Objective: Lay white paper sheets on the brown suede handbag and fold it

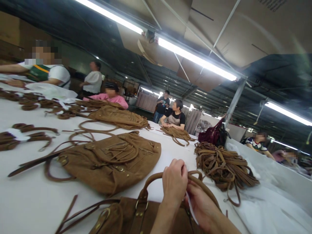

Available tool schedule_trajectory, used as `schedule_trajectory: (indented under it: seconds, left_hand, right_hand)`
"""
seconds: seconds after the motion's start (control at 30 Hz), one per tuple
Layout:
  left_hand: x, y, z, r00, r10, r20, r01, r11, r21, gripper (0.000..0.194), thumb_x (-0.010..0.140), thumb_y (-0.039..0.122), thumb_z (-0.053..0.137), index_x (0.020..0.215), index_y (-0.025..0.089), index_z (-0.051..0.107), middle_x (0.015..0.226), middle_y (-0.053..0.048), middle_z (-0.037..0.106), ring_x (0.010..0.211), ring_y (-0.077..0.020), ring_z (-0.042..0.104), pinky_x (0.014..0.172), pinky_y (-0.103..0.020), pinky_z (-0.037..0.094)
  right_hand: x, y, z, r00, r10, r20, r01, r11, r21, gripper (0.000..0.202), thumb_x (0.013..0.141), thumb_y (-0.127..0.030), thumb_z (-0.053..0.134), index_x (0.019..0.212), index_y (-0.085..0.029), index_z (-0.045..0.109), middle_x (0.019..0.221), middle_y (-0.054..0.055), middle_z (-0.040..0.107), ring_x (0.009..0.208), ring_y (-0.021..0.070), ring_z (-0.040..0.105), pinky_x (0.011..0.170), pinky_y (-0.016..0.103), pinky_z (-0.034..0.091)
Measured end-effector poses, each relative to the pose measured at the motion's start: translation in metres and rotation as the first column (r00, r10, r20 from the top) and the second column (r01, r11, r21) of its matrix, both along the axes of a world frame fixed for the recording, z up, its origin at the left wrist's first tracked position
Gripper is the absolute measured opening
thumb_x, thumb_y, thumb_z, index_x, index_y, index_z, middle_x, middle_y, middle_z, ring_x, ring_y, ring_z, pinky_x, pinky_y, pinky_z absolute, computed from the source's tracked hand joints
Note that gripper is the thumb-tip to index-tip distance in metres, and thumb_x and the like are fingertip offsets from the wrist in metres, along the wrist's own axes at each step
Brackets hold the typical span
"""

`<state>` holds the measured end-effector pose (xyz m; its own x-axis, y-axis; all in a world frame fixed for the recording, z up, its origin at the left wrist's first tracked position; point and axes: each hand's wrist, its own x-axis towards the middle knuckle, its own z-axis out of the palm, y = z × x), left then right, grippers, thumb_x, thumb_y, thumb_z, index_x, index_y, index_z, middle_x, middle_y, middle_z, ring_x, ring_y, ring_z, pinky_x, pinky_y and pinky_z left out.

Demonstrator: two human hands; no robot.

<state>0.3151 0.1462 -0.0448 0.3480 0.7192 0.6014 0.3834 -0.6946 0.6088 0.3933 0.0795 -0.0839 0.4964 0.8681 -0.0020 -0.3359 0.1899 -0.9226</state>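
A brown bag (156, 216) with brass rings lies at the bottom of the view, its rounded handle (152, 178) standing up. My left hand (174, 180) is closed at this handle, fingers curled over it. Close against it on the right, my right hand (198, 203) has its fingers bent, with a thin white strip (191, 208) hanging beside the palm. The fingertips of both hands meet and partly hide what lies between them. Just beyond, another brown bag (109, 162) lies flat with its handles and straps spread over it.
A heap of brown straps (224, 165) lies at the right, beside clear plastic (275, 208). Strap bundles (36, 135) and further brown bags (117, 117) cover the white table (21, 195) at the left and back. Several people sit or stand around it.
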Motion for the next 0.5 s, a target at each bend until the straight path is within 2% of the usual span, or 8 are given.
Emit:
schedule_trajectory:
  seconds: [0.1,0.17,0.27,0.33,0.4,0.5]
  left_hand:
    - [-0.001,0.002,-0.001,0.998,0.005,0.065,-0.006,1.0,0.014,0.021,0.094,0.018,0.042,0.075,0.023,0.05,0.079,0.0,0.058,0.074,-0.0179,0.053,0.067,-0.03,0.029]
    - [-0.002,0.003,0.0,0.995,-0.008,0.098,0.007,1.0,0.012,0.021,0.094,0.018,0.042,0.074,0.023,0.048,0.073,0.002,0.057,0.07,-0.017,0.052,0.065,-0.03,0.027]
    - [-0.001,0.003,0.0,0.994,-0.028,0.11,0.029,1.0,-0.004,0.021,0.095,0.021,0.042,0.075,0.023,0.048,0.065,0.004,0.055,0.063,-0.0157,0.05,0.061,-0.029,0.027]
    - [-0.001,0.002,0.0,0.988,-0.064,0.141,0.069,0.997,-0.033,0.021,0.095,0.023,0.042,0.074,0.024,0.049,0.062,0.005,0.053,0.061,-0.015,0.05,0.059,-0.028,0.027]
    - [-0.002,0.003,0.0,0.973,-0.112,0.204,0.13,0.988,-0.079,0.022,0.094,0.025,0.043,0.073,0.024,0.05,0.062,0.005,0.052,0.06,-0.0145,0.05,0.058,-0.026,0.027]
    - [-0.005,0.004,0.0,0.938,-0.179,0.296,0.228,0.963,-0.141,0.023,0.093,0.028,0.044,0.072,0.023,0.05,0.06,0.006,0.051,0.059,-0.0138,0.05,0.058,-0.025,0.029]
  right_hand:
    - [-0.012,-0.025,0.002,0.994,0.106,-0.036,-0.109,0.988,-0.11,0.052,0.056,-0.045,0.089,0.085,-0.018,0.054,0.067,-0.003,0.062,0.056,0.0097,0.058,0.043,0.015,0.041]
    - [-0.016,-0.041,0.006,0.99,0.137,0.02,-0.132,0.98,-0.148,0.055,0.058,-0.048,0.088,0.088,-0.019,0.051,0.072,0.0,0.066,0.057,0.0122,0.062,0.042,0.016,0.045]
    - [-0.016,-0.054,0.019,0.978,0.096,0.186,-0.079,0.992,-0.096,0.056,0.062,-0.05,0.085,0.093,-0.021,0.049,0.067,-0.002,0.065,0.052,0.0132,0.062,0.043,0.019,0.048]
    - [-0.011,-0.057,0.029,0.954,0.04,0.296,-0.032,0.999,-0.032,0.049,0.067,-0.05,0.083,0.093,-0.02,0.053,0.065,-0.003,0.064,0.052,0.013,0.061,0.045,0.021,0.051]
    - [-0.006,-0.055,0.039,0.931,0.032,0.363,-0.031,0.999,-0.008,0.041,0.07,-0.048,0.08,0.089,-0.018,0.061,0.069,0.0,0.066,0.06,0.0151,0.065,0.052,0.024,0.055]
    - [0.003,-0.047,0.047,0.931,0.037,0.363,-0.051,0.998,0.031,0.039,0.067,-0.044,0.083,0.092,-0.016,0.071,0.088,0.006,0.071,0.088,0.0217,0.068,0.079,0.033,0.06]
